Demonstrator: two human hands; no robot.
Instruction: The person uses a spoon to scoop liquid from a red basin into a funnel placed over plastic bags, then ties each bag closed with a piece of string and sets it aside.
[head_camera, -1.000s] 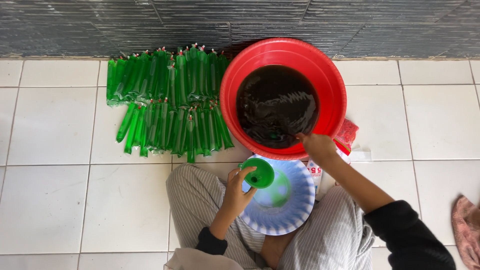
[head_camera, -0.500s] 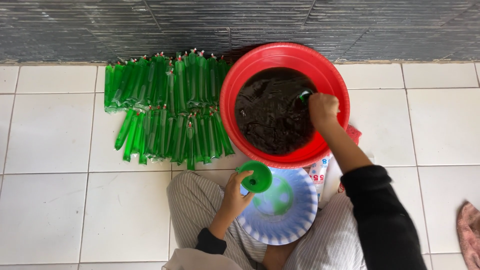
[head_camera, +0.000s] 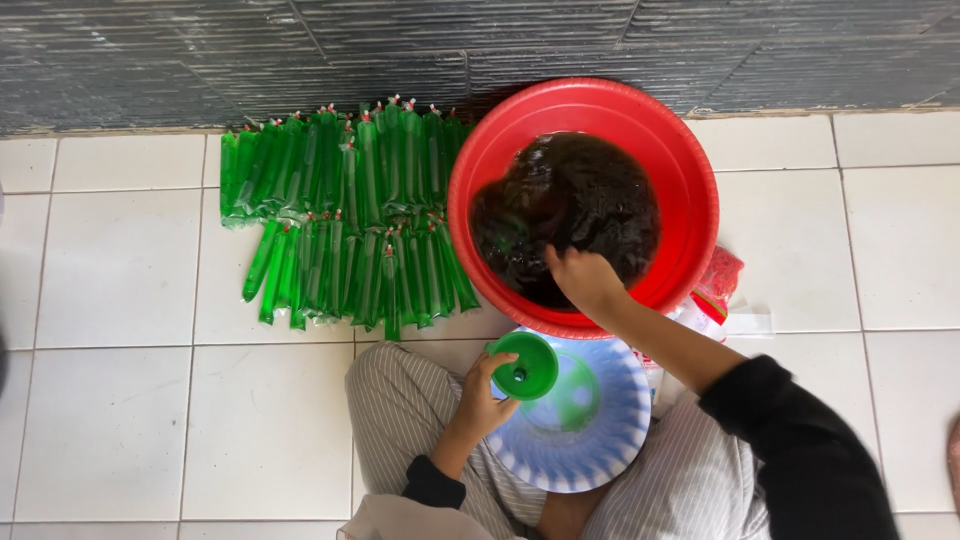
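My left hand (head_camera: 485, 405) grips a green funnel (head_camera: 525, 365) by its rim, held over a blue-and-white plate (head_camera: 600, 440) that rests on my lap. My right hand (head_camera: 585, 280) reaches into a big red basin (head_camera: 690, 180) of dark liquid (head_camera: 580, 190), at the near side, with its fingers curled down at the surface. What those fingers hold is hidden.
Several long, thin green-filled plastic packs (head_camera: 340, 210) lie in two rows on the white tile floor left of the basin. A red packet (head_camera: 718, 280) and white wrappers sit by the basin's right side. A dark ribbed wall (head_camera: 300, 50) runs behind.
My right hand has come back from the far right part of the basin to its near edge. The left hand and funnel have stayed over the plate.
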